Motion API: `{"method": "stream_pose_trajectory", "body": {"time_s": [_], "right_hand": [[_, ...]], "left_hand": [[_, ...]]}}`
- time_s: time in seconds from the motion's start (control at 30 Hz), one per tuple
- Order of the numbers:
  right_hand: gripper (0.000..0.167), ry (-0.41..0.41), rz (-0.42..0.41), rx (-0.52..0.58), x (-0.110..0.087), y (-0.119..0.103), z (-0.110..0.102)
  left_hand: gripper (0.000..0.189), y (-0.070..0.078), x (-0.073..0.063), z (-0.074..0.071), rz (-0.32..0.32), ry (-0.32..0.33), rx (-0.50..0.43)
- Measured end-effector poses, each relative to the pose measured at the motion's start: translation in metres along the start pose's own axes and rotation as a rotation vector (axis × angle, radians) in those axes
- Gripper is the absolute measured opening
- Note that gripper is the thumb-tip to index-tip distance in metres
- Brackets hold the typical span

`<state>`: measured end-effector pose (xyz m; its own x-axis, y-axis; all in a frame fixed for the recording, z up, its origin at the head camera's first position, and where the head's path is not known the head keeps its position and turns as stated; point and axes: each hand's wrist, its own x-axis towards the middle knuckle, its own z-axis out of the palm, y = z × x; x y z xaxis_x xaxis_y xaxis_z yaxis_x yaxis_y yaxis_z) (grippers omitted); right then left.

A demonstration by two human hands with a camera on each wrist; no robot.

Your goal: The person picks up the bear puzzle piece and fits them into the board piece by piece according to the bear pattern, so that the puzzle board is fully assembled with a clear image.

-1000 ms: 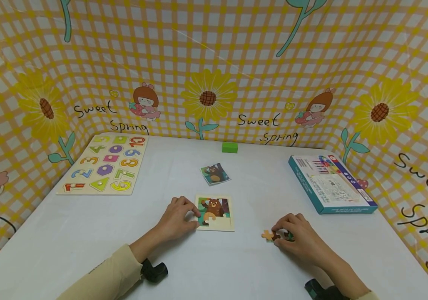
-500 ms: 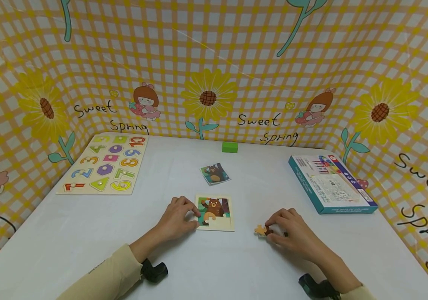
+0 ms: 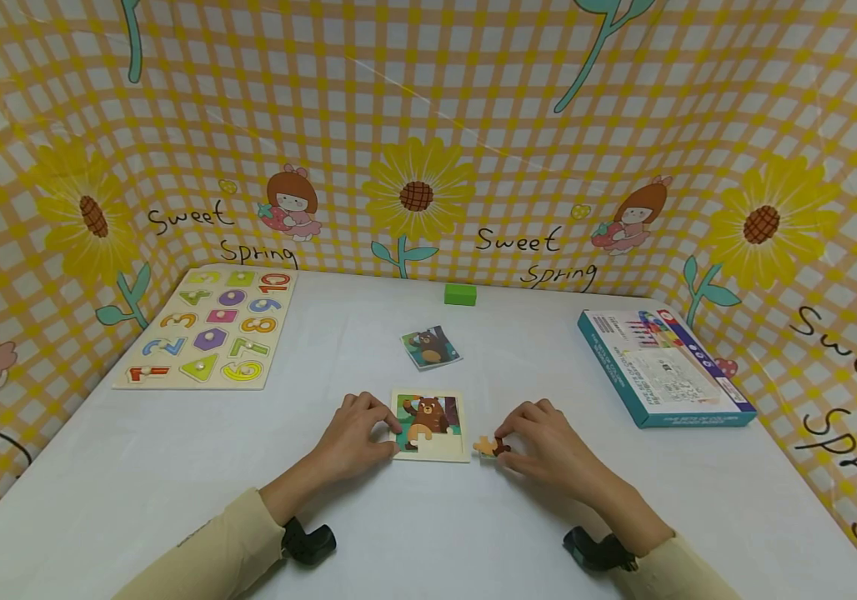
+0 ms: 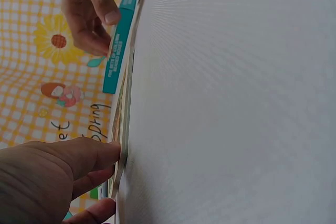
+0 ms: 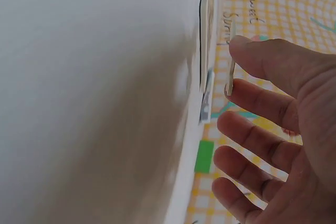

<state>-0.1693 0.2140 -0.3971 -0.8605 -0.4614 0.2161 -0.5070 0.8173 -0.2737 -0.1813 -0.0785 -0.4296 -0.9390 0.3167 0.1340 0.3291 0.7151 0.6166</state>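
Note:
A square wooden puzzle board (image 3: pixel 439 456) with a bear picture lies on the table, its lower right part showing bare wood. My left hand (image 3: pixel 353 435) holds the board's left edge with thumb and fingertips; in the left wrist view, its fingers (image 4: pixel 100 153) touch the board's rim. Just right of the board, my right hand (image 3: pixel 552 446) pinches a puzzle piece (image 3: pixel 484 447) with orange and brown on it. In the right wrist view, that thin piece (image 5: pixel 231 72) is seen edge-on between thumb and index finger, above the table; the other fingers are spread.
Behind the board lies a small bear picture card (image 3: pixel 432 347). A green block (image 3: pixel 460 295) stands at the back. A number-and-shape board (image 3: pixel 207 329) is at the left, and a teal-edged box (image 3: pixel 664 367) at the right. Patterned cloth (image 3: pixel 428 100) rises around the table.
My right hand has moved left with the puzzle piece, from the right side of the table to beside the puzzle board. The left hand and the board have stayed in place.

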Motion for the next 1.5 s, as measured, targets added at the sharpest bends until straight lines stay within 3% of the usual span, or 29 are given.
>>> {"method": "stream_pose_trajectory", "body": {"time_s": [0.5,0.7,1.5], "right_hand": [[0.023,-0.008,-0.073,-0.013,0.025,-0.023,0.014],[0.025,-0.04,-0.055,-0.014,0.033,-0.03,0.02],[0.024,-0.07,-0.085,-0.055,0.048,-0.045,0.034]], "left_hand": [[0.013,0.001,0.0,-0.001,0.004,0.008,-0.007],[0.013,0.001,0.0,-0.001,0.012,0.01,-0.004],[0.013,0.0,0.0,0.001,0.009,0.013,-0.001]]}}
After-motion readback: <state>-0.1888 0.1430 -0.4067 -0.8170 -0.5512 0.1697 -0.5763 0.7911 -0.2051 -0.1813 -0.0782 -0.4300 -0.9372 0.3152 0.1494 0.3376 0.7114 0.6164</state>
